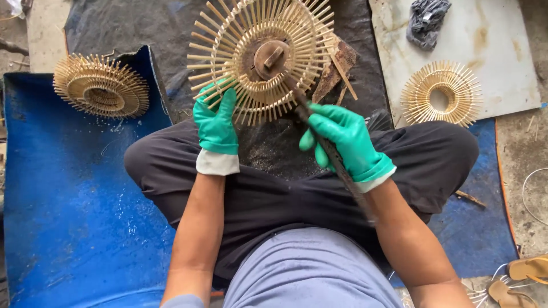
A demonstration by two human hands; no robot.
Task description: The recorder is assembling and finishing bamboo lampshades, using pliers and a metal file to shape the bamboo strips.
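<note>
Legs in dark trousers (274,194) are crossed on a blue mat (74,217), and both arms reach out over them. The right hand (342,140), in a green glove, is wrapped tight around a long dark metal rod (337,165) that slants up from beside the right arm to the middle of the wheel. The left hand (216,122), in a green glove too, has its fingers bent around the near edge of a round wheel of bamboo sticks (260,57), pinching some of the sticks. That wheel sits just past the knees on a dark sheet (142,25), with a round brown block (271,57) in its middle where the rod's tip touches. Farther left, a stack of bamboo wheels (101,85) rests at the mat's edge. Farther right, one flat bamboo ring (440,94) lies on a pale board (502,51), with a grey cloth (427,20) beyond it. Sandals (522,279) lie near the right elbow.
</note>
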